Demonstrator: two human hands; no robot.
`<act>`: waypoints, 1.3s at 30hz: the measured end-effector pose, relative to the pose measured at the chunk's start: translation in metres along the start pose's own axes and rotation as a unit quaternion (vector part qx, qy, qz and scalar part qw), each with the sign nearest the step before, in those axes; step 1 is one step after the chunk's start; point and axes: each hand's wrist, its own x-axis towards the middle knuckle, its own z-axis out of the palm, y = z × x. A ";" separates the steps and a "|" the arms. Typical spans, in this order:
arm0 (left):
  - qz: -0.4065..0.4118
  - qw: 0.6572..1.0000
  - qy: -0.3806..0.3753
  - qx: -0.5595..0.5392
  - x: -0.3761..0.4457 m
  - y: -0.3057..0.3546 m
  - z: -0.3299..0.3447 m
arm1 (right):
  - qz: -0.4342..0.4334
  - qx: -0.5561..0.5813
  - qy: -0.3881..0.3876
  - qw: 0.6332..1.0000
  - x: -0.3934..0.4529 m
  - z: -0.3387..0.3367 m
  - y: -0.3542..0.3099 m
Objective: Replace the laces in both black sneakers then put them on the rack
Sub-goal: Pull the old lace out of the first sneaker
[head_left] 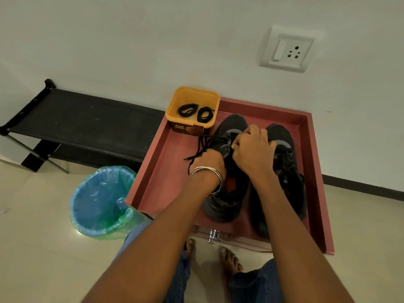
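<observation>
Right now, from the head view, the old lace (202,147) is coming out of the left sneaker (227,171) in the red tray (153,178). Left hand (208,161) grips the loose lace strands; right hand (253,147) pinches at the eyelets, fingers curled. Best bet: steady the tongue and draw the lace out row by row, not yanking. The right sneaker (286,162) sits just beside the right hand, the fresh laces (196,112) wait in the yellow tub (172,106) beyond, and the rack (76,119) stands well left.
</observation>
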 end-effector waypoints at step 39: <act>0.007 1.000 0.006 0.029 -0.001 -0.002 -0.001 | 0.303 0.727 0.055 0.614 0.006 -0.022 0.031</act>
